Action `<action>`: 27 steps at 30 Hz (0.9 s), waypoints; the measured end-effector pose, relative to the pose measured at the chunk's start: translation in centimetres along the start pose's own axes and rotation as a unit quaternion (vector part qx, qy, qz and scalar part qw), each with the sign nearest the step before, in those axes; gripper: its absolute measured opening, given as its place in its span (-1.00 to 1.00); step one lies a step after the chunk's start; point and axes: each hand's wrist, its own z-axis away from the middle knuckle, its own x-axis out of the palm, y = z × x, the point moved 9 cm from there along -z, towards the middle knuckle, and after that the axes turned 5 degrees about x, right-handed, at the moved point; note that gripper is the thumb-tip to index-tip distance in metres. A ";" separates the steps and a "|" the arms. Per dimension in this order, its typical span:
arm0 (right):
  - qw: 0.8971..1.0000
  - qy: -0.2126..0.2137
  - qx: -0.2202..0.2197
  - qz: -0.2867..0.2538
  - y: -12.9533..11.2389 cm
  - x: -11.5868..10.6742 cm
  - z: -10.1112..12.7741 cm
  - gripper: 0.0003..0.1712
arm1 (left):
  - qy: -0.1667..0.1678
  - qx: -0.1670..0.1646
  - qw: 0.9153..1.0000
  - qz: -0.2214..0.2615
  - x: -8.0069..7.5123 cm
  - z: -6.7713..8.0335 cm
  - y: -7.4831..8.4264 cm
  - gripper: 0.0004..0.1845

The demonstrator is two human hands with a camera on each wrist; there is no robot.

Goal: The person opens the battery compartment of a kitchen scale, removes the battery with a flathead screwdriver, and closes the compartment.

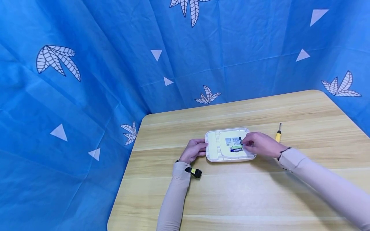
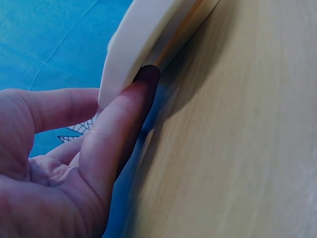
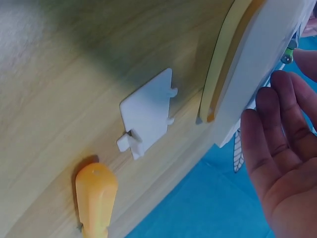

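Left hand (image 1: pixel 193 150) nearest me, fingers braced against left edge of white device (image 1: pixel 215 150), steadying it mid-table. Right hand (image 1: pixel 260 144) pinches green battery (image 1: pixel 236 147) over open bay; I judge seating step, next needs aligned press-down. White battery cover (image 3: pixel 146 113) and yellow screwdriver (image 1: pixel 278 136) lie just right, clear of work.

The head view looks down over the table (image 1: pixel 260 192); both wrist views sit close against the white device (image 1: pixel 230 145).
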 end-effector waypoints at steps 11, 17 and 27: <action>1.000 -0.005 -0.007 0.024 -0.6 0.4 -0.4 -0.82 | -0.001 0.001 1.000 -0.001 0.0 -0.1 0.0 -0.53; 0.999 -0.004 -0.010 0.041 -0.8 0.6 -0.7 -0.84 | 0.001 -0.002 1.000 0.000 -0.1 -0.2 0.0 -0.54; 0.998 -0.001 -0.002 0.065 -0.7 1.1 -0.9 -0.86 | 0.003 -0.005 1.000 0.004 -0.2 0.0 0.0 -0.54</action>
